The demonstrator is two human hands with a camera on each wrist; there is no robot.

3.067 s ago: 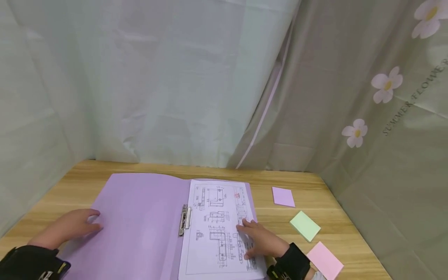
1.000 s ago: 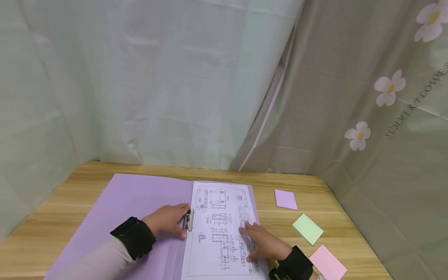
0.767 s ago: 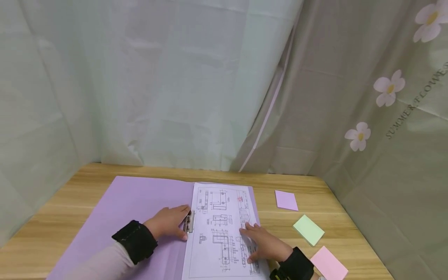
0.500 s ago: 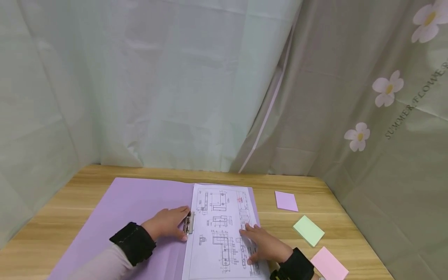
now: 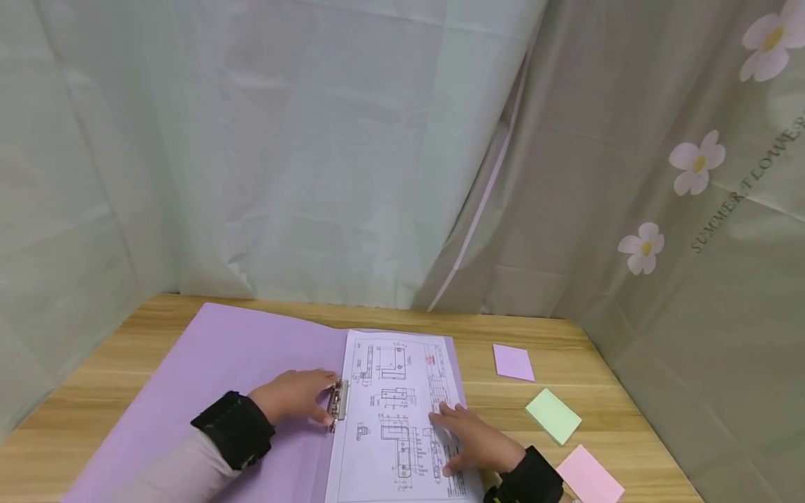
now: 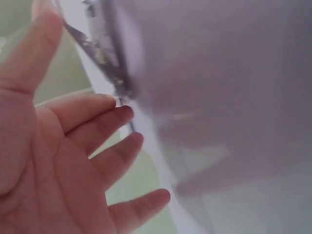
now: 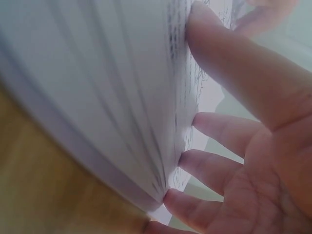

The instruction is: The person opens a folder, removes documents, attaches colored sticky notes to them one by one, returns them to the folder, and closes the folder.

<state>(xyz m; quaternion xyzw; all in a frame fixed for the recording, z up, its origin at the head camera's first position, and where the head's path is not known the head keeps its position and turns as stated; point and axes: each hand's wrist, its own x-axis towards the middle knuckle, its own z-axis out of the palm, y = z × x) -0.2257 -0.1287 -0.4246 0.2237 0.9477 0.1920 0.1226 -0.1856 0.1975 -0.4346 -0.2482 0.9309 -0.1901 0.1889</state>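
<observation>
A purple folder (image 5: 251, 356) lies spread out on the wooden table. In its right half is a stack of white papers (image 5: 390, 391) printed with technical drawings. A metal clip (image 5: 338, 402) sits along the stack's left edge. My left hand (image 5: 292, 395) spans this clip, thumb and fingertips at its two ends. In the left wrist view the fingers (image 6: 122, 161) stretch out, tips close to the metal clip (image 6: 105, 53). My right hand (image 5: 474, 436) rests on the papers' right side with spread fingers. The right wrist view shows fingertips (image 7: 187, 158) touching the top sheet, with layered sheet edges beside them.
Purple (image 5: 513, 362), green (image 5: 553, 416) and pink (image 5: 590, 475) sticky note pads lie on the table (image 5: 629, 426) right of the folder. Pale curtains (image 5: 314, 154) hang behind and on both sides, the right one with printed flowers.
My left hand moved from the left cover to the clip, and has just shifted slightly left. The left cover's far corner has risen. My right hand stays on the papers.
</observation>
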